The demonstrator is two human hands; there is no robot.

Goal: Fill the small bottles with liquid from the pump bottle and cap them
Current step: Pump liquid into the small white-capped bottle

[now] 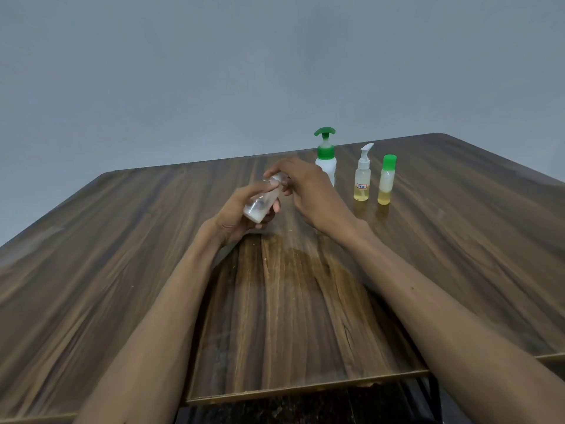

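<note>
We see a wooden table point(122, 270) running out toward a grey wall point(214, 71), with both our bare forearms reaching over it. Toward the far edge, right of centre, stands the pump bottle point(326, 159), white with a green pump head, upright. Just beside it to the right stand two small bottles, near each other but apart: a clear bottle with a white pump top point(362, 175) and a red-edged label, and a bottle with a green cap point(387, 179). Both show yellowish liquid in the bottom.

In front of the pump bottle, above the table, our left hand point(241, 212) grips a small clear bottle point(262, 204), fingers and thumb curled round its body. The bottle is tilted, its base toward us and its neck pointing away and up to the right; a little whitish liquid sits at its base. Our right hand point(308, 191) comes over from the right, fingers curled down onto the neck end of that bottle, pinching its top. What exactly sits under those fingertips we cannot tell.
</note>
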